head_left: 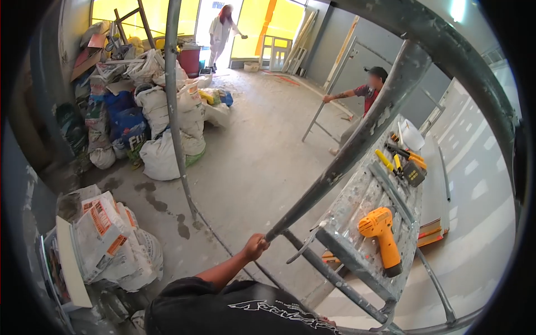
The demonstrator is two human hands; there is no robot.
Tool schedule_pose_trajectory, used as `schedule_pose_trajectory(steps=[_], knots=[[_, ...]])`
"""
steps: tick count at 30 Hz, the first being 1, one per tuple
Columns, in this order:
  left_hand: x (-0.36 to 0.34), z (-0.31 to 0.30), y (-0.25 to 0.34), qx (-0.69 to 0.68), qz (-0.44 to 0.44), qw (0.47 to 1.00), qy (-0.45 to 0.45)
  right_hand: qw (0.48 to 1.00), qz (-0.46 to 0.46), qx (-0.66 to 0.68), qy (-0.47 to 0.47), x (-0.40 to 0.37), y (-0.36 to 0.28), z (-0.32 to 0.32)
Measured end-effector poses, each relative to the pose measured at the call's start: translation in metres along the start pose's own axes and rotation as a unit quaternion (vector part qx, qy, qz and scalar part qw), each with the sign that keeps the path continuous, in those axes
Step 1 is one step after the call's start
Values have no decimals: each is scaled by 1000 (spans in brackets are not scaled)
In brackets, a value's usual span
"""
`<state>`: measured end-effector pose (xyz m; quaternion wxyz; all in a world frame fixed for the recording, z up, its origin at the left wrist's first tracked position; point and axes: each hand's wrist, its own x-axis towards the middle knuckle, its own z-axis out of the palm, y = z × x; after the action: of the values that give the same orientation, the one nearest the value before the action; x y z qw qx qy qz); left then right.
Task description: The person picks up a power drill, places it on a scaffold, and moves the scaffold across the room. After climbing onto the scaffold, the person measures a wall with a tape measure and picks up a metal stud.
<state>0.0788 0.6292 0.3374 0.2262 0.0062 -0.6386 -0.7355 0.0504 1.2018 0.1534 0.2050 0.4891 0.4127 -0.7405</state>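
Note:
My left hand (256, 247) is closed around the lower end of a thick grey scaffold tube (357, 145), which slants up to the right. Below it lies my black shirt with white lettering. I do not see my right hand. To the right of my left hand, a paint-spattered scaffold plank (349, 229) carries an orange cordless drill (381, 234) lying on its side. A metal channel (391, 192) rests across the plank. Farther along are yellow-handled tools (384, 160), a dark square box (414, 173) and a white tub (411, 135).
White sacks (162, 153) are heaped at the left, with torn bags (106, 234) nearer. One person (368, 92) holds a metal frame (315, 120) at the right; another person (221, 33) stands by the bright doorway. Upright scaffold tubes (173, 84) cross the view.

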Motion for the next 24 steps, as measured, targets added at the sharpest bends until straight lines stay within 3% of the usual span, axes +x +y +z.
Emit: schedule_pose_trajectory(steps=[10,14,16,18,21,24], knots=[[-7,-8,5,-7,-26,999,-40,997,2,37,66,11,10,-9],[-4,-8,9,-14,-45,996,-69,977,83,132,147,28,14,-13],[-4,-12,10,-15,-44,995,-87,998,-18,24,-51,10,47,-15],[-3,-12,12,-7,-40,996,-83,960,-99,-93,-245,-6,72,-10],[-3,-16,11,-1,-41,994,-101,984,-17,-82,-156,-67,85,36],[1,-17,4,6,-39,991,-128,982,-7,-120,-144,-104,86,64]])
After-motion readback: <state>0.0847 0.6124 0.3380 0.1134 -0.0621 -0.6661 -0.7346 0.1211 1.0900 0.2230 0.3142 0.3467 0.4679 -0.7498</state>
